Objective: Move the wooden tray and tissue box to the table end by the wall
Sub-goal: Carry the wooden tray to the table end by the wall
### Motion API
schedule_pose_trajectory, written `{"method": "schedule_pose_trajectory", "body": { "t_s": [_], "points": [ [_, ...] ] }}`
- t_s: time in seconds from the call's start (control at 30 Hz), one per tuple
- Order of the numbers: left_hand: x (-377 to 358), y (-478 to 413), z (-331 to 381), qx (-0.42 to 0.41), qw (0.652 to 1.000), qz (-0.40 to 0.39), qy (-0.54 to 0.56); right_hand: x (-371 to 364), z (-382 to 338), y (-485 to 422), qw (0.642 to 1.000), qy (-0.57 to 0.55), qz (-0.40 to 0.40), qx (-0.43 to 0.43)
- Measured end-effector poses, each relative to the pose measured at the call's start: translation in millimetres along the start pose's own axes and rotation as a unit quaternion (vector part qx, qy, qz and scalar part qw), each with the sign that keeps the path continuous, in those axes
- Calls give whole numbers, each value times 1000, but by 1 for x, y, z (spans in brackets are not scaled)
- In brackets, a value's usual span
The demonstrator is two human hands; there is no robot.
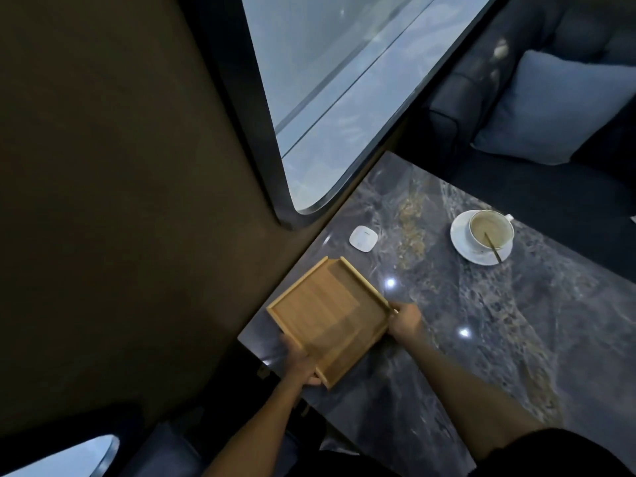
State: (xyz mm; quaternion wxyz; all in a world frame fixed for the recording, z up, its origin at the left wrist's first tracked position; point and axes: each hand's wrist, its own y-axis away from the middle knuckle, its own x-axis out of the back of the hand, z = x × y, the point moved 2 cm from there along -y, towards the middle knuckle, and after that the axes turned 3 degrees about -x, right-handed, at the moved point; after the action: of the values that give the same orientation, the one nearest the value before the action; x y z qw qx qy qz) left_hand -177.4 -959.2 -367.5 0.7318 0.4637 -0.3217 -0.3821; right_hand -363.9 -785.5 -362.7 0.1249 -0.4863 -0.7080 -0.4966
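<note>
Holding the wooden tray (328, 318) at the worktop (481, 339) wall edge, left hand (303, 361) and right hand (404, 320) are closed on its sides; tissue box unseen.

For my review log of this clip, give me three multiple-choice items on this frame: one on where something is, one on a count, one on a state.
1. Where is the wooden tray?
A. At the table edge by the wall
B. On the sofa
C. Beside the cup, at the far edge

2. How many hands grip the tray?
A. None
B. One
C. Two

3. What is in the tray?
A. A tissue box
B. Nothing
C. The cup and saucer

Answers:
1. A, its left rim lies along the table edge next to the dark wall.
2. C, the left hand holds the near-left corner and the right hand the right corner.
3. B, only its bare wooden floor shows; no tissue box is in view.
</note>
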Motion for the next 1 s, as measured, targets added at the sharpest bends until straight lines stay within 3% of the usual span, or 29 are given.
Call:
{"method": "schedule_pose_trajectory", "body": {
  "t_s": [0.17, 0.27, 0.37, 0.47, 0.57, 0.63, 0.73, 0.8, 0.87, 0.9, 1.0],
  "points": [
    [-14, -19, 19, -26, 999, 22, -37, 12, -30, -24, 999, 38, -7, -16],
    [-21, -16, 45, 5, 998, 50, 46, 17, -43, -42, 998, 59, -15, 5],
    [-26, -25, 61, 25, 997, 56, 57, 21, -61, -58, 997, 45, -28, 49],
    [-35, -38, 61, -21, 996, 82, -24, 17, -70, -79, 995, 64, -48, 56],
    [-39, -31, 64, -3, 995, 98, -30, 10, -65, -91, 993, 92, -65, 38],
    [-40, -31, 65, -6, 992, 118, -35, 15, -66, -83, 996, 56, -41, 49],
    [-41, -24, 70, 13, 993, 119, 15, 16, -60, -66, 995, -92, -6, 39],
    [-43, -23, 70, 9, 987, 151, 45, 15, -47, -55, 966, -248, 12, -75],
    [-38, -25, 72, -21, 978, 207, 31, 4, -34, -37, 878, -422, -8, -226],
    [-34, -36, 67, -32, 971, 236, 32, -2, -29, -25, 836, -471, -39, -278],
    [-16, -32, 73, -59, 966, 234, 88, -17, -30, 11, 796, -489, -175, -309]
  ]
}}
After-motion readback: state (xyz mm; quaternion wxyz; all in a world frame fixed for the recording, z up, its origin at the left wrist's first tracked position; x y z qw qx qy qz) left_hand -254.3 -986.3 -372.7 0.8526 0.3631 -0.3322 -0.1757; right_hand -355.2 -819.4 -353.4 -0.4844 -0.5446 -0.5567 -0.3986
